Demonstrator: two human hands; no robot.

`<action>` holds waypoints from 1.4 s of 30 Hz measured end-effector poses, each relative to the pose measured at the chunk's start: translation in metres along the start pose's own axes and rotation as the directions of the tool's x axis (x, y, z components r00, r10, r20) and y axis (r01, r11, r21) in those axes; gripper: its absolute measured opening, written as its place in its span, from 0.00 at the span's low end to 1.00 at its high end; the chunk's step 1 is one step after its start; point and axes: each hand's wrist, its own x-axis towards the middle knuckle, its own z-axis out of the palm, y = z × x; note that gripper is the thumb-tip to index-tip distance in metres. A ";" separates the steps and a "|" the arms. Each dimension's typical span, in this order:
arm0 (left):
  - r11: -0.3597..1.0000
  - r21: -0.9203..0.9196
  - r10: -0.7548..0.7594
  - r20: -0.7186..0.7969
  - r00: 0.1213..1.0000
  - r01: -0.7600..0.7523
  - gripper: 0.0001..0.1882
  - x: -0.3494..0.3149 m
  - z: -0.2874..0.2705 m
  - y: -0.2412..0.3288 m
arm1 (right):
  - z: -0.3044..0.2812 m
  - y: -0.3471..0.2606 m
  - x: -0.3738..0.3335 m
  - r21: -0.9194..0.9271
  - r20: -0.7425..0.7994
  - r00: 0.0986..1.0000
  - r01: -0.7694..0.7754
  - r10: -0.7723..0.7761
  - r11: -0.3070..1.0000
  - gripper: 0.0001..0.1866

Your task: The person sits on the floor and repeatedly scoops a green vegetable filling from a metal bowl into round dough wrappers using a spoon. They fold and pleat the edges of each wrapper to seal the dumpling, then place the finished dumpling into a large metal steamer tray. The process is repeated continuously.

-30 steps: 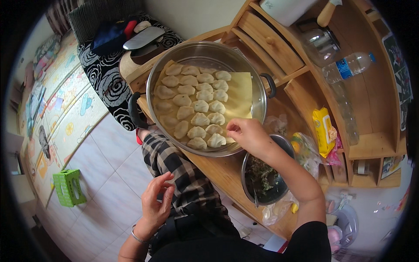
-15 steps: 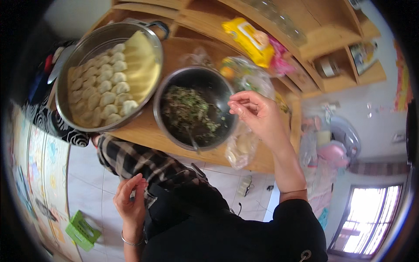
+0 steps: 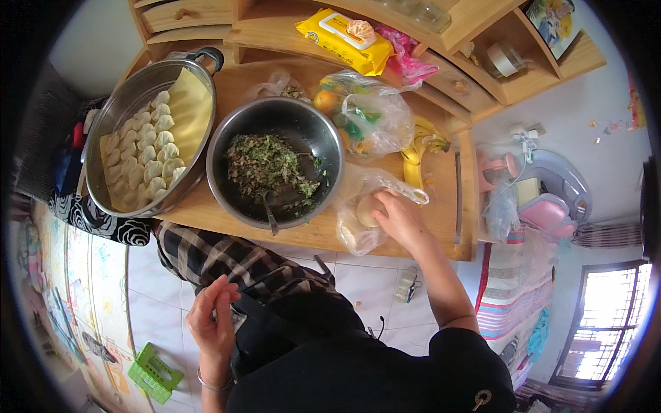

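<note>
My right hand (image 3: 399,217) is at the clear plastic bag (image 3: 350,230) by the table's front edge. Its fingers pinch the rim of a pale round dumpling wrapper (image 3: 364,210) at the bag's mouth; the fingertips are partly hidden. My left hand (image 3: 212,316) hangs over my lap, empty, its fingers loosely bent and apart. Left of the bag stands a steel bowl (image 3: 326,138) of chopped green and brown filling (image 3: 265,162), with a spoon (image 3: 270,215) leaning in it. Farther left, a large steel pot (image 3: 96,155) holds rows of folded dumplings (image 3: 148,151) on a yellowish liner (image 3: 189,103).
Behind the bag lie a bag of oranges (image 3: 375,113) and bananas (image 3: 413,162). A yellow wipes pack (image 3: 341,45) with a peeled fruit on top sits at the back by wooden shelves (image 3: 482,34). A green folding stool (image 3: 155,372) stands on the tiled floor.
My right hand has come down from beside the bowl's rim to the wrappers in the bag. My left hand stays over my lap. The whole view has shifted, with table things now farther left.
</note>
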 end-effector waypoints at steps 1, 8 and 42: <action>1.000 0.018 -0.003 0.002 1.000 0.003 0.11 -0.001 0.000 -0.001 | 0.004 0.003 0.001 0.009 0.016 1.000 -0.006 0.006 1.000 0.16; 0.997 0.075 -0.016 0.013 1.000 0.015 0.10 -0.002 0.007 0.003 | 0.004 0.010 0.011 0.114 0.127 0.985 -0.128 0.113 0.985 0.17; 0.963 0.062 0.251 0.165 0.954 -0.264 0.11 0.009 0.030 0.040 | -0.041 -0.090 -0.030 0.965 0.173 0.979 -0.147 -0.105 0.218 0.12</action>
